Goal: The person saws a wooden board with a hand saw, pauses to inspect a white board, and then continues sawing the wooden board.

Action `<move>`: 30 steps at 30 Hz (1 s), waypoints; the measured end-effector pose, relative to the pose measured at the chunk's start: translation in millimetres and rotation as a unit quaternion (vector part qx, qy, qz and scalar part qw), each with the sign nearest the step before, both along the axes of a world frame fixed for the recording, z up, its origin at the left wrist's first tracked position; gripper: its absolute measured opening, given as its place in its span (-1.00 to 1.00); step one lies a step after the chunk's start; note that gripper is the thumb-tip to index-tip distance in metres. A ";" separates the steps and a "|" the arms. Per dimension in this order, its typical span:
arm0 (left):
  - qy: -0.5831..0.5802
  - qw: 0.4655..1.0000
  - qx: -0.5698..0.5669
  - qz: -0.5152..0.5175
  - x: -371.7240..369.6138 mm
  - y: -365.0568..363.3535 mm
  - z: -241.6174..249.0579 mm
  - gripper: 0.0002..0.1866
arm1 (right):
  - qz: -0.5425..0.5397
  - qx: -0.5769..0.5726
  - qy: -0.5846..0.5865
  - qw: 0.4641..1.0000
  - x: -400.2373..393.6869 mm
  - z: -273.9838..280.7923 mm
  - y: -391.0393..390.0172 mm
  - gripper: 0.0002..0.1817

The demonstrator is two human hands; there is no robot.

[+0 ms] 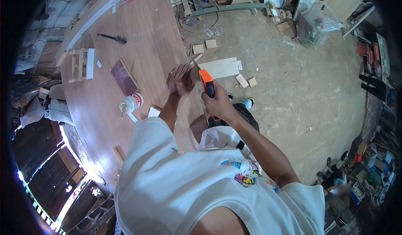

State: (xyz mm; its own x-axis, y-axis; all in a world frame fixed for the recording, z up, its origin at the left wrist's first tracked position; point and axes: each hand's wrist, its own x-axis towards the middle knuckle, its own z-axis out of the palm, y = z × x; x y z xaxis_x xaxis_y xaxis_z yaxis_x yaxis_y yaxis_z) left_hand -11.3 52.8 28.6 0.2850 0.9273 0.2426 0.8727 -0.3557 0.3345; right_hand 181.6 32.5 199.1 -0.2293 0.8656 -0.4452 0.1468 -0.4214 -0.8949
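- Left grip (181, 81): palm down at the table (155, 29) edge, back of hand up, fingers pointing away from the body; whether it is clamped on a piece underneath, cannot tell.
- Left arm: reaches forward from the white sleeve, forearm over the table, wrist close to the tabletop.
- Right grip (217, 104): closed around the orange-and-black handle of the saw (206, 83), knuckles on the outer side.
- Right arm: elbow out to the right, forearm angled forward and inward, wrist about in line with it, hand just past the table edge, over the floor side.
- Saw: at the table edge, between the two hands; dark blade just beside the left fingers, handle toward the right hand. Blade contact with wood, cannot tell.
- On table, left of the hands: dark red block (124, 76), bottle with red-and-white label (131, 103) lying tilted, black tool (112, 38) farther up.
- Floor (293, 101), right of table: pale board (220, 68), small wood blocks near it.
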 end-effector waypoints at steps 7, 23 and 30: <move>0.001 0.999 0.036 -0.004 -3.8 -1.9 -18.0 -0.43 | 0.004 -0.145 0.081 0.986 -9.2 14.1 83.3 -0.87; -0.020 1.000 0.016 -0.018 -3.8 2.6 -8.5 -0.44 | 0.016 -0.096 0.021 0.995 -41.9 -75.2 81.8 -0.91; -0.057 0.998 -0.011 -0.016 -3.2 2.9 -8.6 -0.43 | -0.016 -0.129 0.084 0.988 -33.2 -76.1 80.4 -0.94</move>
State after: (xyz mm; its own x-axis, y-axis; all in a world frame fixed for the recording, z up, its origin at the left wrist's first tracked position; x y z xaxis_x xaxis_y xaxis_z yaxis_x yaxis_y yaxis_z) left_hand -14.5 55.7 19.9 0.2866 0.9233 0.2557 0.8161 -0.3751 0.4396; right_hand 148.4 112.9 123.1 -0.2928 0.7360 -0.6104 -0.0122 -0.6412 -0.7672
